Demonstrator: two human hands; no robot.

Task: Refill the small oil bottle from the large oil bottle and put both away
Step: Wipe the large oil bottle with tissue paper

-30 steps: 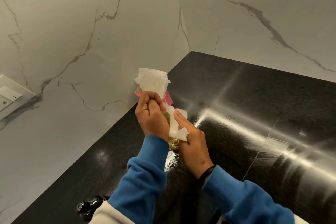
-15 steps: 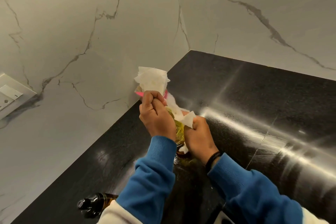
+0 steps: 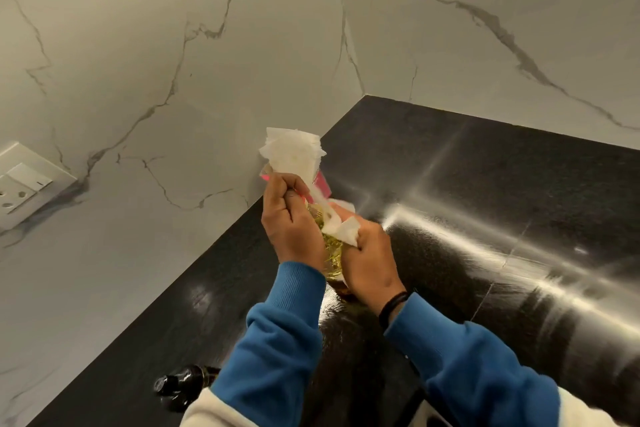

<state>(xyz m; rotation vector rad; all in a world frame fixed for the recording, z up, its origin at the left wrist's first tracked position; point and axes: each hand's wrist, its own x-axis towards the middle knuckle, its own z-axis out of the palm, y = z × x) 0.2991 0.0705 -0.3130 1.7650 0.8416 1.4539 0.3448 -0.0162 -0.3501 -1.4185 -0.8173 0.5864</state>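
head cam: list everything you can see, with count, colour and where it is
oil bottle: 1, clear with yellow oil and a pink top, held upright between both hands over the counter
paper tissue: white; a bunch sticks up above the left hand and a strip runs down to the right hand
dark bottle: 1, black top, bottom edge of the view, partly hidden by the left sleeve
counter: 1, glossy black, fills the lower right
wall: white marble with grey veins, meeting in a corner
wall socket: 1, white, far left on the wall
wristband: 1, black, on the right wrist
sleeves: 2, blue
left hand: grips bottle and tissue
right hand: pinches tissue against the bottle
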